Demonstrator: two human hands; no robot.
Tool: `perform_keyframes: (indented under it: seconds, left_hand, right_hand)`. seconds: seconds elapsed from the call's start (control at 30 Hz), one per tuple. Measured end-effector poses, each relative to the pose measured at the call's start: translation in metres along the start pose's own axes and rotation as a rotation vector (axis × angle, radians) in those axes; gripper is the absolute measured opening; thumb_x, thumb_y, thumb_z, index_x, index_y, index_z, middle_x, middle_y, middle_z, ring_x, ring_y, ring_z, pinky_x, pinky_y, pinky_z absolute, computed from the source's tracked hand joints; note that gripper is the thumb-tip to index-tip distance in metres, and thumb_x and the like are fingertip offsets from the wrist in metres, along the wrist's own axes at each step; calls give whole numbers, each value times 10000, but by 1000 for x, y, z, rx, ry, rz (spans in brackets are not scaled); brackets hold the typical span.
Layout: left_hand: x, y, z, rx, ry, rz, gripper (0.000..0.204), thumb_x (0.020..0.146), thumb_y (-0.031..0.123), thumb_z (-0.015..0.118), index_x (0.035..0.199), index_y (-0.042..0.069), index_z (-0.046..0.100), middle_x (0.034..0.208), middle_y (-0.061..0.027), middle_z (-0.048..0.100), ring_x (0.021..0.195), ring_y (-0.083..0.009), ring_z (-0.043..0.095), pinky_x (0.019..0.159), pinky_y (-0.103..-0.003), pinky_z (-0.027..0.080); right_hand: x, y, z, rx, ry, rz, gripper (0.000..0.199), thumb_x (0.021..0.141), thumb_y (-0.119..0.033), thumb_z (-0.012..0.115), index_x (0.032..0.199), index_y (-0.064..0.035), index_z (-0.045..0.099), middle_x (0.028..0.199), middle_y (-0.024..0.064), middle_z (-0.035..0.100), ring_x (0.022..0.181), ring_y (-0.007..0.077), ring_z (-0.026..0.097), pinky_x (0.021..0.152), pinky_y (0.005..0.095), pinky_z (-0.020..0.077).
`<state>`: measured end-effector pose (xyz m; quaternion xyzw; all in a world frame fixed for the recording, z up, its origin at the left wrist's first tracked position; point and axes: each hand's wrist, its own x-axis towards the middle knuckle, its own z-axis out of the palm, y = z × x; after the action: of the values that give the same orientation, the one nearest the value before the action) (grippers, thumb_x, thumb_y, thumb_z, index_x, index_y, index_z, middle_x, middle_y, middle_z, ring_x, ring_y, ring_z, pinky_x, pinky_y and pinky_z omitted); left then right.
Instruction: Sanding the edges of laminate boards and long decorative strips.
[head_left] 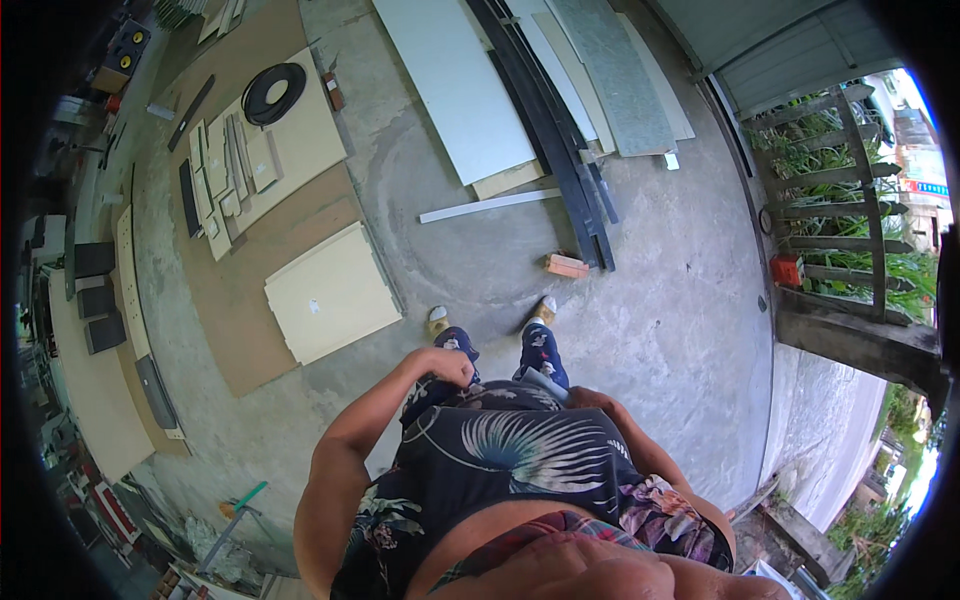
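I stand on a concrete floor with both arms bent in front of my body. My left hand (pixel 449 366) is curled closed at hip height, over the patterned trouser leg; whatever its fingers may hold is hidden. On the other side, my right hand (pixel 590 398) is by the hip, its fingers partly hidden by the dark floral shirt (pixel 520 445). A narrow grey-blue thing (pixel 545 384), whose kind I cannot make out, reaches from that hand across the front of my trousers. The hand appears closed on its end.
A cream panel (pixel 335 290) lies ahead to the left, beyond it strips and a black coil (pixel 273 94). Long white boards (pixel 455 80) and black bars (pixel 545 130) lie ahead. A reddish brick (pixel 567 265) sits near my feet. A wooden fence (pixel 840 210) stands right.
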<state>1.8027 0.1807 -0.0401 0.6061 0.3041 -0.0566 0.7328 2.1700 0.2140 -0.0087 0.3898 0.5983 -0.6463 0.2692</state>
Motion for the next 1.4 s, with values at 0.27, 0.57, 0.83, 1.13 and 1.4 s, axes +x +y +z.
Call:
perform_keyframes:
  seconds: [0.27, 0.57, 0.83, 1.13, 1.4]
  left_hand:
    - [139, 10, 12, -165, -217, -151, 211, 693, 213, 604, 796, 34, 655, 665, -31, 623, 593, -116, 561, 545, -284, 451]
    - [195, -79, -46, 204, 179, -471, 213, 626, 156, 616, 775, 15, 675, 814, -171, 664, 774, -299, 654, 701, -387, 513]
    - [225, -187, -141, 295, 460, -474, 321, 645, 148, 617, 936, 13, 641, 979, -200, 632, 943, -318, 614, 791, -435, 490]
    - [290, -256, -272, 613, 512, -544, 295, 672, 115, 583, 954, 32, 582, 988, -173, 618, 955, -331, 591, 784, -459, 473]
    - [356, -259, -328, 851, 601, -529, 202, 649, 70, 561, 826, 5, 635, 893, -182, 646, 857, -314, 631, 668, -412, 513]
  right_hand:
    - [-10, 59, -59, 3, -75, 98, 423, 658, -289, 704, 960, 1, 640, 840, 91, 663, 753, 183, 611, 696, 323, 485]
    - [154, 55, -139, 175, 513, 31, 272, 723, -201, 657, 891, 10, 622, 743, 149, 654, 686, 235, 643, 616, 359, 490]
    - [335, 127, -246, -233, 1023, 127, 331, 658, -168, 626, 958, -29, 616, 827, 233, 617, 822, 395, 600, 720, 450, 480]
    - [439, 225, -332, -321, 1299, 179, 611, 626, -257, 732, 1155, -30, 526, 1009, 237, 589, 955, 356, 571, 817, 401, 464]
    - [497, 298, -336, -471, 1397, 136, 618, 612, -258, 758, 1141, -45, 520, 1081, 165, 523, 983, 341, 545, 787, 459, 452]
